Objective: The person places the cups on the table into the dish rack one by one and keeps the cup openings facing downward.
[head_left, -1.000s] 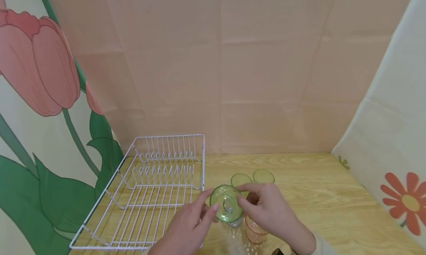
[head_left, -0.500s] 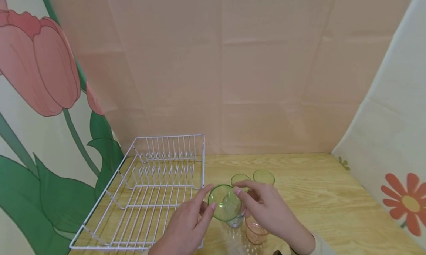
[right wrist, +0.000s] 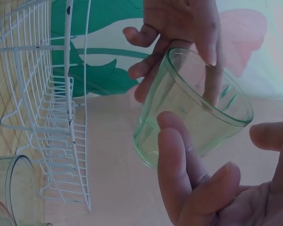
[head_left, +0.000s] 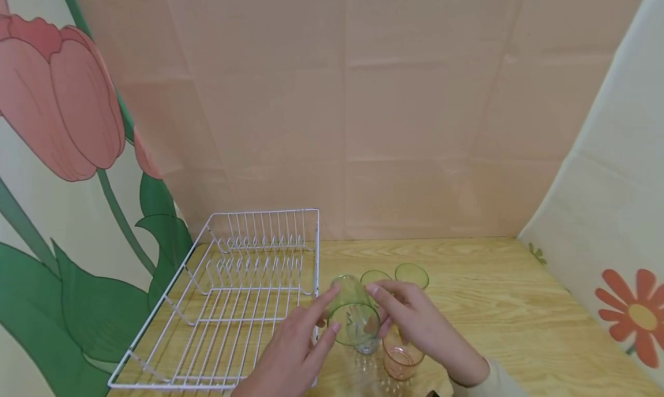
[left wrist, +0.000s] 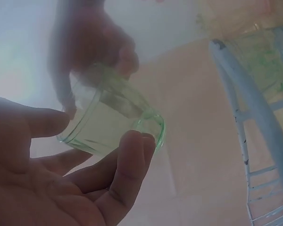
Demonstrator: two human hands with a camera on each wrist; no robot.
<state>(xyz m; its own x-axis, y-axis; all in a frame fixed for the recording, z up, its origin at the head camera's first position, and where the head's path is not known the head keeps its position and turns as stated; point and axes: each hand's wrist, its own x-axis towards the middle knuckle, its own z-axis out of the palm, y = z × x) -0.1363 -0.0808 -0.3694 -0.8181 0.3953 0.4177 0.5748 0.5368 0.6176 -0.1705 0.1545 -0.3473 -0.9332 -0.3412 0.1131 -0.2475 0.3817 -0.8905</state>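
Both hands hold one green cup (head_left: 353, 316) between them, lifted above the tabletop (head_left: 493, 322) and tipped on its side. The left hand (head_left: 290, 356) has its thumb and fingers curled on the cup's wall near the rim; the left wrist view shows the fingertips (left wrist: 132, 155) pressing on the ribbed side. The right hand (head_left: 415, 328) pinches the opposite side of the cup with fingers and thumb, as the right wrist view shows (right wrist: 193, 117).

Just under the hands stand a clear cup (head_left: 367, 345) and an orange cup (head_left: 399, 359). A little beyond the hands stand two more green cups (head_left: 412, 275), upright and near each other. To the left of the left hand lies a white wire dish rack (head_left: 228, 305), with its edge just beside the held cup.

The cup looks like thin transparent plastic, so I judge it light and rather stiff, but smooth and a bit slippery. Pressing hard on the wall could bend it. The best place to take hold seems the ribbed side wall, with thumb on one side and fingers on the other, not the thin rim alone.
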